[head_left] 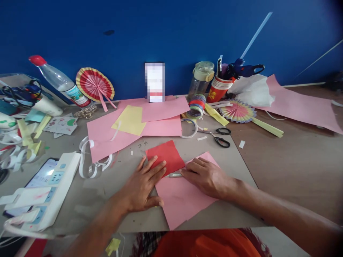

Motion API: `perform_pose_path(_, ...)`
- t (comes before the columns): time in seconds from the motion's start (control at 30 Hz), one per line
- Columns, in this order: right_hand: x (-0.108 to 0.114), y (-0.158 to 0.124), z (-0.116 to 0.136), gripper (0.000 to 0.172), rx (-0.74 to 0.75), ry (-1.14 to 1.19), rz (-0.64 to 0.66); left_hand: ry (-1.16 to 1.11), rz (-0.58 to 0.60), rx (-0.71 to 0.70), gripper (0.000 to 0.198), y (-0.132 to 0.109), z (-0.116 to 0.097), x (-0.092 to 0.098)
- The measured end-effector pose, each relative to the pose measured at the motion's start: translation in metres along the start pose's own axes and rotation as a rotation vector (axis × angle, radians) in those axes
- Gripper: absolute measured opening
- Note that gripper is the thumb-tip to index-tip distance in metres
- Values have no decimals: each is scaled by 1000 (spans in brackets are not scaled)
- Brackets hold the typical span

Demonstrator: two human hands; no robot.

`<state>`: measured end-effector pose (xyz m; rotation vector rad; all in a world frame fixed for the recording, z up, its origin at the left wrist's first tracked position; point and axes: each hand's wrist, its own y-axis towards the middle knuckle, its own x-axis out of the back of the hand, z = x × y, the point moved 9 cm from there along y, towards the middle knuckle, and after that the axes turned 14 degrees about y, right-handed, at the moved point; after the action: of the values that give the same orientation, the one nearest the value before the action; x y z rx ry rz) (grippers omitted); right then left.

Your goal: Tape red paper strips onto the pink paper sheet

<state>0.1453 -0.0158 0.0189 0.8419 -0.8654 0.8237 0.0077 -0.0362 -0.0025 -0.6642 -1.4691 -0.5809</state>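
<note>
Red sheet (171, 155) held flat, cutter (175, 175) at its near edge

The left hand (136, 189) is spread palm down, its fingers on the red sheet and its thumb apart, probably to keep the paper from slipping. The right hand (207, 176) is folded, fingertips closed on the cutter along the red sheet's near edge; the thumb's grip is hidden. The low hold looks meant to keep the tool close to the paper. Under the red sheet and nearer the body lies a pink sheet (184, 201), perhaps as backing.

Right of the red sheet and further back, scissors (222, 137) lie within reach, beside a tape ring (197, 128). Straight beyond the red sheet, a phone (154, 82) stands against the wall (128, 43), likely propped for viewing.

Containers stand at the back. Right of the red sheet, nested cups (218, 89) hold upright tools, with a blue tool (241, 67) across the top. Just left of the cups is a flask (195, 85), contents unclear. Far left of the red sheet, a red-capped bottle (61, 80) leans; I cannot tell how full it is.
</note>
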Motion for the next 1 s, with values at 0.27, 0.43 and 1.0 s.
perform_pose_path(0.27, 1, 3, 1, 27, 21, 42, -20, 30, -3, 25, 88, -1, 0, -2)
perform_pose_path(0.43, 0, 4, 0, 27, -11, 39, -1, 35, -10, 35, 85, 0, 0, -3)
perform_pose_path(1.0, -9, 13, 11, 28, 3, 59, 50, 5, -8, 43, 85, 0, 0, -2)
